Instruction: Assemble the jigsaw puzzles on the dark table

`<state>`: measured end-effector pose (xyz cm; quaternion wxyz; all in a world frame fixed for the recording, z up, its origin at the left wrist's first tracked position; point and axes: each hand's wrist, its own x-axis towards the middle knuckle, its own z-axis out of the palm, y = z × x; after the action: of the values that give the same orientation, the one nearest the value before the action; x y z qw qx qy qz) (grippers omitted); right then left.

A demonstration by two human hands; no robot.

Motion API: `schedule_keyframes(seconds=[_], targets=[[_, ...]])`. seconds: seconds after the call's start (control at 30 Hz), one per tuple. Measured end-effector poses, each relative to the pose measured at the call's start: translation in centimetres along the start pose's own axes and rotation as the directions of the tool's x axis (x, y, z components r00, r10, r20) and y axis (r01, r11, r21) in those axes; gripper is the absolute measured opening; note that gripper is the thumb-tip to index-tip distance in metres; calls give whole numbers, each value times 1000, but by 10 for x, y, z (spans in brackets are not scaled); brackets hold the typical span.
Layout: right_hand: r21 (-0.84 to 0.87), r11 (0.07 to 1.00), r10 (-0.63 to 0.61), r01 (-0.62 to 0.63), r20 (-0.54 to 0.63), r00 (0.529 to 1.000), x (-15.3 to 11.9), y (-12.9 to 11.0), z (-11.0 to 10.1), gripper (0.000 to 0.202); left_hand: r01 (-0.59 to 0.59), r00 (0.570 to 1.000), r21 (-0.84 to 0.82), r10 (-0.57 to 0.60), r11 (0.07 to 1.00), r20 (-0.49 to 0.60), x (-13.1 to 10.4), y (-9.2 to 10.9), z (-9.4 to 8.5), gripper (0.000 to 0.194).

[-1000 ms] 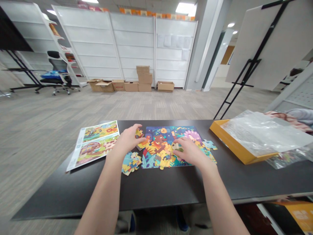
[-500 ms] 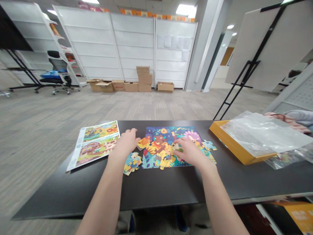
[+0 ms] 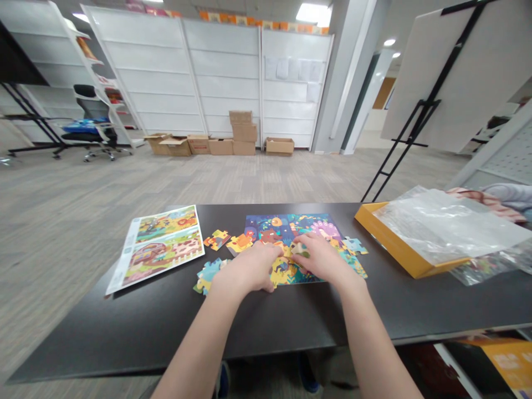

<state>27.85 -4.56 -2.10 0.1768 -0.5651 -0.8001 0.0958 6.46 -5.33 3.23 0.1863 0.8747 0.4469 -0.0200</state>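
A colourful jigsaw puzzle (image 3: 286, 221) with a bear and a purple peacock-like figure lies on the dark table, loose pieces resting over its lower part. My left hand (image 3: 253, 267) is over the puzzle's lower left, its thumb and fingers apart; the palm side is hidden. Pinched in my right hand (image 3: 319, 256), above the middle of the puzzle, is a pale green puzzle piece (image 3: 300, 251). Left of the puzzle are blue-and-yellow pieces (image 3: 208, 272), partly behind my left wrist, and an orange piece (image 3: 217, 239). More light-blue pieces (image 3: 354, 246) sit at its right edge.
A printed picture sheet (image 3: 158, 246) lies at the left of the table (image 3: 124, 327). At the right stands a yellow box lid (image 3: 393, 244) with clear plastic wrapping (image 3: 453, 221) in it. An easel board (image 3: 453, 83) stands beyond the table.
My left hand has moved right, from beside the picture sheet onto the puzzle's lower left, uncovering the orange piece. My right hand stays nearly in place with its piece.
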Motion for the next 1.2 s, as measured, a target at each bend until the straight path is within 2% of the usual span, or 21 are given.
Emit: schedule_keyframes(seconds=[0.1, 0.5, 0.77, 0.83, 1.0, 1.07, 1.2], targets=[[1, 1000, -4, 4, -4, 1000, 0, 1, 0, 29, -26, 999, -6, 26, 1000, -25, 1, -6, 3, 63], [-14, 1000, 15, -15, 1, 1000, 0, -2, -1, 31, -76, 994, -69, 70, 995, -87, 0, -12, 7, 65], [-15, 1000, 23, -23, 11, 1000, 1, -2, -1, 32, -167, 969, -17, 161, 986, -188, 9, -20, 11, 54], [-18, 1000, 22, -22, 18, 1000, 1, -2, -1, 31, -134, 960, -9, 128, 991, -248, 13, -24, 11, 52], [-13, 1000, 16, -16, 9, 1000, 1, -2, -1, 25, 84, 930, 38, -64, 996, -363, 24, -31, 13, 47], [-6, 1000, 18, -18, 11, 1000, 1, -3, -1, 25, 97, 926, 48, -72, 994, -369, 27, -32, 17, 45], [-4, 1000, 8, -8, 10, 1000, 0, -3, -1, 26, 47, 931, 62, -21, 997, -365, 33, -32, 25, 43]])
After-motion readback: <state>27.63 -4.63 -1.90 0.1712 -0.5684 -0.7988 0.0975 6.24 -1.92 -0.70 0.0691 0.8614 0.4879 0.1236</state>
